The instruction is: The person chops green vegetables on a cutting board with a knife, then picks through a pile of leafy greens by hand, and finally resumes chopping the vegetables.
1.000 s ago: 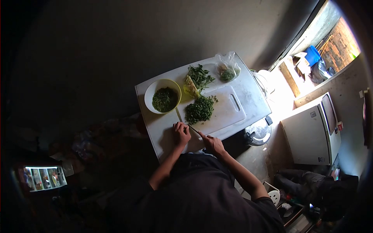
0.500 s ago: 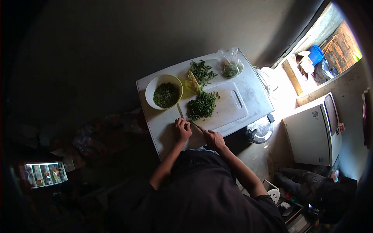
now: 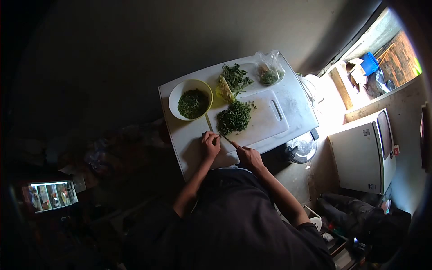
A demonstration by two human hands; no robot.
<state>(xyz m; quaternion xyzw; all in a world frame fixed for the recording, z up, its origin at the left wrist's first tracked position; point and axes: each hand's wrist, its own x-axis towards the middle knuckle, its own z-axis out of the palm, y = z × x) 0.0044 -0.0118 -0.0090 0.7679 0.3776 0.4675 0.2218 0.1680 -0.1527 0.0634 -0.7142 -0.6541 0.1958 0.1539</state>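
My right hand (image 3: 250,158) is closed round the handle of a knife (image 3: 226,138) at the near edge of a white cutting board (image 3: 265,123). The blade slants up and left, its tip close to the fingers of my left hand (image 3: 210,144). That hand is closed, fingertips pinched together; whatever they hold is too small to make out. Just beyond the blade, a heap of chopped green leaves (image 3: 234,118) covers the board's left part. A white and yellow-green bowl (image 3: 173,104) containing finely chopped greens stands left of the board.
Whole leafy greens (image 3: 236,77) and a yellowish wrapped bundle (image 3: 224,90) lie behind the heap. A clear plastic bag (image 3: 270,69) with greens sits at the table's (image 3: 294,108) far right. A lidded pot (image 3: 301,148) stands beside the table, and a white fridge (image 3: 357,153) farther right.
The view has shifted slightly, so the table things appear higher. More of the knife blade shows beside my left fingers. Both hands stay at the board's near left corner.
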